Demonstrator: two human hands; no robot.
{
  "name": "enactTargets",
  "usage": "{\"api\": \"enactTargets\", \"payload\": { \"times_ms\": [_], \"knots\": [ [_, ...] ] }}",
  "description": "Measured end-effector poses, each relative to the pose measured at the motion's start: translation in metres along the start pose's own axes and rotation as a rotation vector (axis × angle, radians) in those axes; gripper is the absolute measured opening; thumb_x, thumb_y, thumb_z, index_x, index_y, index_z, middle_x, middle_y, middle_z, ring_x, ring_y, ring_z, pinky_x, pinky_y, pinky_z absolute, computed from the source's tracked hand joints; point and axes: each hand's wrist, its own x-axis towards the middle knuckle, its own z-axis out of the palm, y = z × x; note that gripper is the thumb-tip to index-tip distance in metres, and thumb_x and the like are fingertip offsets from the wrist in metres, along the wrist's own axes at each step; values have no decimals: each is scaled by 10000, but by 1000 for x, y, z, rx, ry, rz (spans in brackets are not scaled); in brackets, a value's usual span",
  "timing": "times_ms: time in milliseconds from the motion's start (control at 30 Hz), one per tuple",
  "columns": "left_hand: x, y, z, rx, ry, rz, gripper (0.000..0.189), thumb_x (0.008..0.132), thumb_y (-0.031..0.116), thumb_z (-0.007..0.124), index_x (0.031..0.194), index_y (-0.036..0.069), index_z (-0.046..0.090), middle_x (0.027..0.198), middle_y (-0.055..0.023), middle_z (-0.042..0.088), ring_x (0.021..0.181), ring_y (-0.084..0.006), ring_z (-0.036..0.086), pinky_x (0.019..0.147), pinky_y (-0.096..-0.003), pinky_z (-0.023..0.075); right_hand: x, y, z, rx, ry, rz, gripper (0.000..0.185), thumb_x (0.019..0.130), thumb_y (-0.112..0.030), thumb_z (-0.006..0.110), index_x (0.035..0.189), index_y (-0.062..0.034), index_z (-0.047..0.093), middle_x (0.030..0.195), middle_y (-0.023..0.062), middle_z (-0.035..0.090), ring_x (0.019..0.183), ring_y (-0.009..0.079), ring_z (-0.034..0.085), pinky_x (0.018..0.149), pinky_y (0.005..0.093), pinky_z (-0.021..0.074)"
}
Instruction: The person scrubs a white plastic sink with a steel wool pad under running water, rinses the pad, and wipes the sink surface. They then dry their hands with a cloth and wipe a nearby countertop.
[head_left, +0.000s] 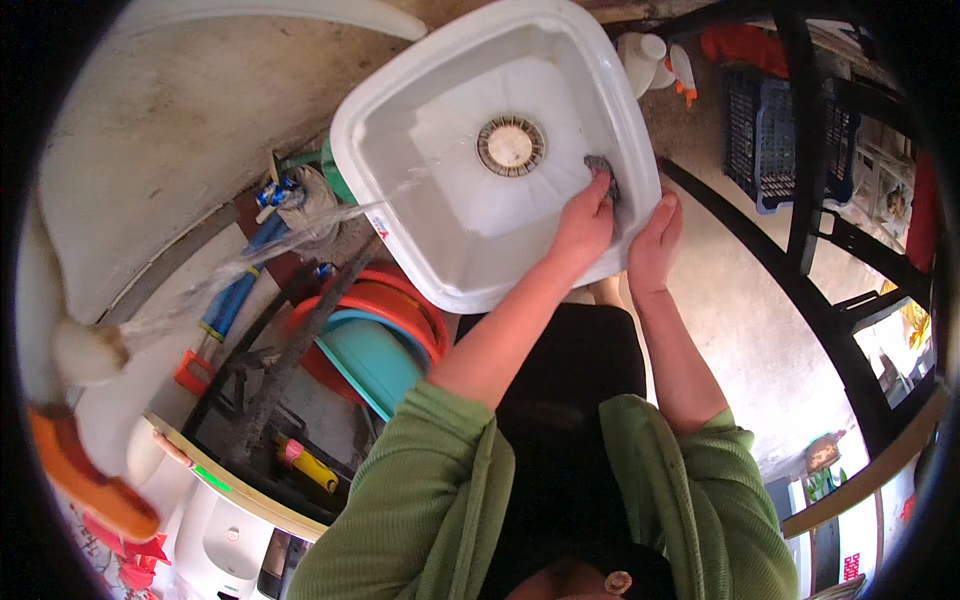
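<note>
A white square basin (450, 247) with rounded corners is tilted in front of me. A pale round disc with a dark ribbed ring (511, 146) marks the middle of its floor. My left hand (585, 226) is inside the basin, pressing a dark grey scouring pad (602, 169) to the right wall. My right hand (654, 241) grips the outer right rim near the lower corner. A stream of water (300, 236) comes from a blurred whitish spout (94, 351) at the left and reaches over the basin's left rim.
Red basins (409, 300) and a turquoise one (371, 360) sit below on the left, beside a dark metal frame (300, 352). Bottles (642, 60) stand behind the basin. A dark rack (802, 150) with a blue plastic crate (776, 142) rises at right. A blurred orange object (94, 480) is near the left edge.
</note>
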Motion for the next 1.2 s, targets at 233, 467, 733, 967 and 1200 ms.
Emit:
{"api": "enactTargets", "payload": {
  "times_ms": [233, 467, 733, 967, 1200],
  "knots": [
    [59, 40, -21, -288, 278, 217, 461, 1007, 58, 411, 1468, 39, 426, 1460, -181, 505, 1317, -237, 509, 1077, -291, 372, 0, 1, 0, -4, -2, 1, 432, 1077, -323, 325, 1155, 15, 583, 1004, 204, 642, 926, 327, 611, 847, 400, 477],
    [16, 47, -18, -76, 180, 100, 476, 968, 1, 491, 1439, -40, 437, 1516, -177, 438, 1392, -225, 425, 1140, -301, 309, 2, -1, -3, -45, -25, -99, 403, 1075, -292, 317, 1158, 8, 572, 1011, 211, 631, 910, 347, 603, 843, 404, 476],
    [73, 84, -44, -82, 554, 502, 478, 911, -12, 502, 1377, -103, 446, 1273, -297, 594, 1199, -401, 585, 1037, -411, 442, 1, -10, -4, -63, -39, -52, 384, 1075, -274, 310, 1164, 6, 558, 1014, 201, 636, 907, 308, 606, 839, 396, 478],
    [66, 73, -41, -86, 345, 105, 438, 952, 24, 495, 1380, -64, 493, 1364, -273, 553, 1285, -345, 537, 1070, -356, 402, 0, -3, -1, -106, -1, -102, 373, 1074, -261, 323, 1156, 11, 563, 972, 201, 650, 881, 317, 617, 819, 397, 487],
    [28, 89, -3, 154, 507, 597, 523, 913, -66, 454, 1436, -46, 431, 1574, -276, 252, 1444, -409, 303, 1145, -374, 330, 1, -7, -1, -122, 7, -85, 394, 1073, -283, 320, 1159, 9, 571, 981, 219, 657, 879, 361, 636, 791, 414, 498]
  ]
}}
